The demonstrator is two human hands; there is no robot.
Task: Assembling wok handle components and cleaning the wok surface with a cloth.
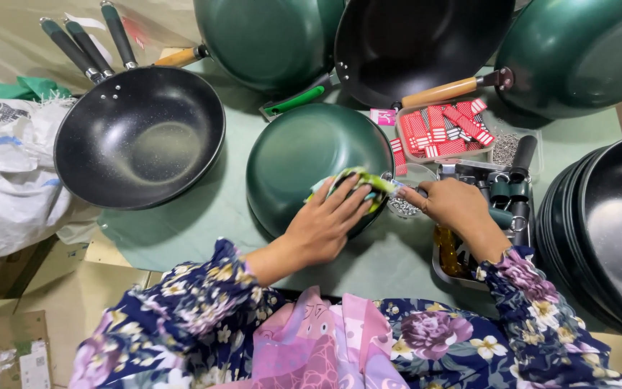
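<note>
At the middle of the green-covered surface [203, 209] lies an upturned green wok [304, 155], its domed underside facing up, and every other thing is placed from it. On its near right edge sits a bunched green-and-white cloth [350, 184], pressed down by the left hand [325, 220], whose fingers lie spread and flat over the cloth rather than curled around it. Just right of the wok's rim, the right hand [455, 205] is closed in a pinch on what looks like a thin tool or fastener; the item is too small to make out. Below its fingertips, touching the wok's right side, is a small clear dish of silvery screws [403, 207]. The step in hand looks like wiping or steadying the wok's back near the point where a handle would go, and, as I judge it, continuing calls for firm pressure on the cloth so the rounded shell does not rock. Right of the wok stands a tray of dark handle parts [512, 191], and beyond it a box of red-and-white tags [444, 130]. Left of the wok rests a black wok [138, 137] with its hollow up; behind the wok lean more green pans [268, 39], and far right is a stack of black woks [613, 230].
</note>
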